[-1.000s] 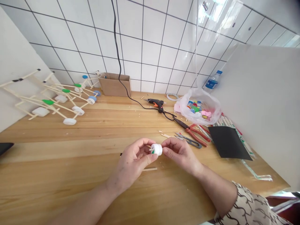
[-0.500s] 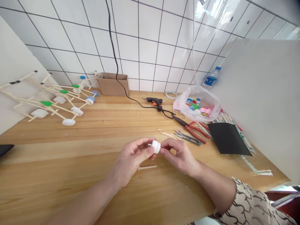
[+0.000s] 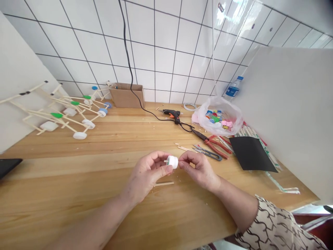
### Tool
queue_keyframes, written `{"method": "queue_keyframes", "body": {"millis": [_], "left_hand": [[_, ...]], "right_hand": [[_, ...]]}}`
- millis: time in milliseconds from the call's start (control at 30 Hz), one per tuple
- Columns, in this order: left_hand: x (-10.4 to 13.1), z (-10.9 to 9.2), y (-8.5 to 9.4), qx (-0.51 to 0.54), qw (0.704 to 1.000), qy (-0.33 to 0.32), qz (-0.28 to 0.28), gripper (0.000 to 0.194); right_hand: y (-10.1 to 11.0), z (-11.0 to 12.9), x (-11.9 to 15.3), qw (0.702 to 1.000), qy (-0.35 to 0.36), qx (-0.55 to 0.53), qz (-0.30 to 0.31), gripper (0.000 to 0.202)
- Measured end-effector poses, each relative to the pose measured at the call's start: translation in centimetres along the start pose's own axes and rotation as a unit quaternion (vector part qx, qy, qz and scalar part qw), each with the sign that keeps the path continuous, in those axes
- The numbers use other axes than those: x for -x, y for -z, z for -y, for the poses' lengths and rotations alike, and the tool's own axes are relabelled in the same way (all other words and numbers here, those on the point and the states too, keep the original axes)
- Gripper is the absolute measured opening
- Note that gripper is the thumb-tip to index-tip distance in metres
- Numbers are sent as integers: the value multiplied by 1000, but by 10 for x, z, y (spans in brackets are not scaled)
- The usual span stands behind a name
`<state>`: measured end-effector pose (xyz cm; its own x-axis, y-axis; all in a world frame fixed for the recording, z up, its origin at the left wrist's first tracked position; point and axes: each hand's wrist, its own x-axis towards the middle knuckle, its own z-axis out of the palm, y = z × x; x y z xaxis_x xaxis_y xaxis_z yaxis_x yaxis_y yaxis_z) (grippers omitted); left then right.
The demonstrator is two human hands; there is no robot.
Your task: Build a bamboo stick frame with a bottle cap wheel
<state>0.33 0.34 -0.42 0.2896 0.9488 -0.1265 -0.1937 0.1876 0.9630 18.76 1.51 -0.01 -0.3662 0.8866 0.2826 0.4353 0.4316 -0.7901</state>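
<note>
A white bottle cap (image 3: 172, 162) with a thin stick poking from its left side is held over the table by my left hand (image 3: 148, 172), thumb in front and fingers behind. On the cap's right side, my right hand (image 3: 199, 170) has thumb and index finger pinched together close to it; what they hold, if anything, is too small to make out. A short wooden stick (image 3: 164, 183) lies on the wooden table (image 3: 109, 177) just below the hands.
Wooden-stick frames with cap wheels (image 3: 79, 135) stand at the left. Behind are a cardboard box (image 3: 127, 96) and a glue gun (image 3: 171, 114). To the right lie pliers (image 3: 214, 146), snips (image 3: 208, 152), a bag of caps (image 3: 221, 118) and a black sheet (image 3: 251, 154).
The white cap has turned slightly in my left hand, and its left edge and stick show more. The camera view has shifted a little.
</note>
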Motion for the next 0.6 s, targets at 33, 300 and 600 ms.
{"method": "queue_keyframes", "body": {"millis": [33, 300, 600], "left_hand": [[0, 0, 0, -6, 1000, -3, -1, 26], [0, 0, 0, -33, 999, -20, -3, 27], [-3, -2, 2, -45, 999, -28, 12, 29]], "right_hand": [[0, 0, 0, 1000, 1, 1, 0, 13], [-1, 2, -1, 999, -26, -31, 14, 14], [-2, 0, -3, 999, -34, -32, 23, 18]]}}
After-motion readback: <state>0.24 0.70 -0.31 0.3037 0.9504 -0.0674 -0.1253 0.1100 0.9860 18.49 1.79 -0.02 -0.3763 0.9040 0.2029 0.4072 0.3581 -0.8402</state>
